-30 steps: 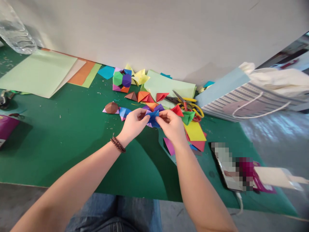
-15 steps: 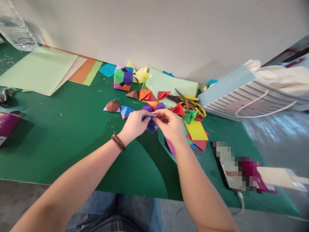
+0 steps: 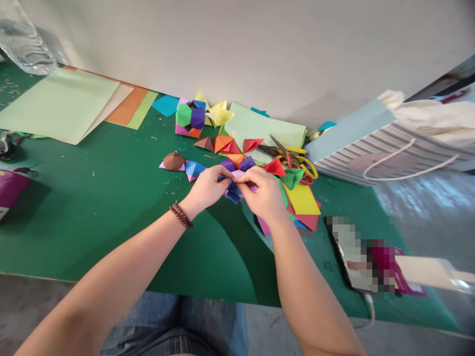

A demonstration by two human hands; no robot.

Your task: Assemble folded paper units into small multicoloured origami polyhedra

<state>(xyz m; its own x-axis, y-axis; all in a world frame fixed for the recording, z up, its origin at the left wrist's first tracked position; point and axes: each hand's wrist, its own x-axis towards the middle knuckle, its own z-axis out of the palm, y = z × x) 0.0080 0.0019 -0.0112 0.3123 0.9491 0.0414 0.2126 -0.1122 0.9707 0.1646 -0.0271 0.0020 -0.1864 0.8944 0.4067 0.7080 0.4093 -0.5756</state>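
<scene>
Between my two hands is a folded paper piece (image 3: pixel 233 192) in blue and lilac, raised a little over the green table. My left hand (image 3: pixel 212 185) pinches its left side, thumb and fingertips on the blue paper. From the right, my right hand (image 3: pixel 261 190) grips the lilac part between thumb and forefinger. Its lower folds show below the fingers; the rest is covered. Left of my left hand sit a blue and pink folded piece (image 3: pixel 194 169) and a brown domed one (image 3: pixel 173 161). Red (image 3: pixel 274 167) and green (image 3: pixel 293 178) folded pieces lie beyond my right hand.
Scissors (image 3: pixel 287 153) with yellow handles lie behind the folded pieces. A multicoloured paper ball (image 3: pixel 190 118) stands near the wall, with paper sheets (image 3: pixel 70 104) to its left. Yellow paper (image 3: pixel 302 199), a phone (image 3: pixel 349 257) and a striped paper bag (image 3: pixel 356 143) are at the right.
My fingers have shifted slightly on the folded paper; my right thumb and forefinger now pinch closer together, and more lilac shows between the hands. The other things stay in place.
</scene>
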